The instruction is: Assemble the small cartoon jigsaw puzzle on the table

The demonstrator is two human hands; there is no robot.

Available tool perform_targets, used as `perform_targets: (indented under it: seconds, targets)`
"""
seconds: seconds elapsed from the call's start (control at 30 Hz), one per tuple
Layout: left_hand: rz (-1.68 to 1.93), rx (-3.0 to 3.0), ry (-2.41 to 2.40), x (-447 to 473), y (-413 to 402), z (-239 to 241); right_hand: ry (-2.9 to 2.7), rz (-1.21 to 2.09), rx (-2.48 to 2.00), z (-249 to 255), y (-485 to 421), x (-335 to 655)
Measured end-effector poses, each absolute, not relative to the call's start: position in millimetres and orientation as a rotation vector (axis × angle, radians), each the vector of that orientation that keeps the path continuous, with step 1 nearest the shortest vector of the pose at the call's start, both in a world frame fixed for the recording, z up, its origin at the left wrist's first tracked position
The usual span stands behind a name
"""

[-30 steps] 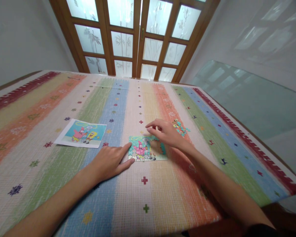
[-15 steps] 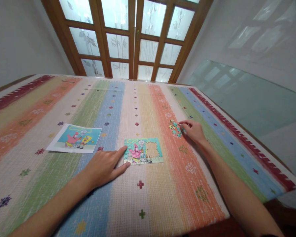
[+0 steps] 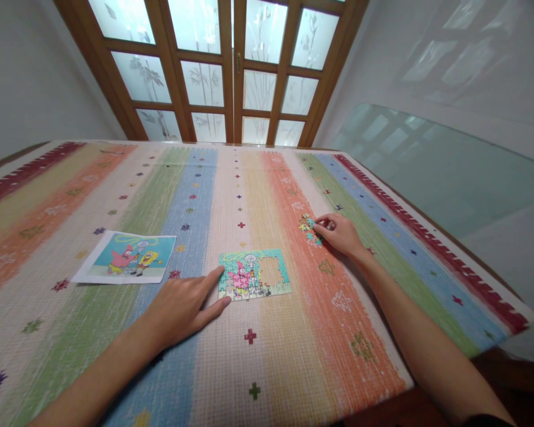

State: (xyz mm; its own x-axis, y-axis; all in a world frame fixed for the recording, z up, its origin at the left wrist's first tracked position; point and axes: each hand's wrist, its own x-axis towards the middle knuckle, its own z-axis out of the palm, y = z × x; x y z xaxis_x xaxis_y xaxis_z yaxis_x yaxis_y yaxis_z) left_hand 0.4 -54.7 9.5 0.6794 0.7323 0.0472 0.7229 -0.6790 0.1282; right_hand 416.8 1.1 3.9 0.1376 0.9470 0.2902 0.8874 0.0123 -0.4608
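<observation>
While the left hand (image 3: 182, 305) is touching a rectangular turquoise-and-pink jigsaw (image 3: 239, 276), the right hand (image 3: 321, 224) is reaching into loose turquoise-and-yellow pieces (image 3: 310, 223).
Lying between the hands, the jigsaw is enclosing a tan gap (image 3: 271, 271); left grip standing wide, right narrow, anything held unclear.

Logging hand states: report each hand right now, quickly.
Left hand: open, at the left edge of the puzzle.
Right hand: curled at the loose pieces; whether it grips one cannot be told.
</observation>
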Motion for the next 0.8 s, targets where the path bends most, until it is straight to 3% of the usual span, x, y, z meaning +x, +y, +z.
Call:
perform_targets:
  seconds: [0.43,0.8]
  targets:
    - [0.16,2.797,1.213,0.1,-54.7,8.8,-1.715,0.255,-1.9,6.3,0.7,420.4]
    - [0.101,2.792,1.214,2.3,-55.9,12.8,-1.818,0.068,-1.904,0.3,10.0,416.6]
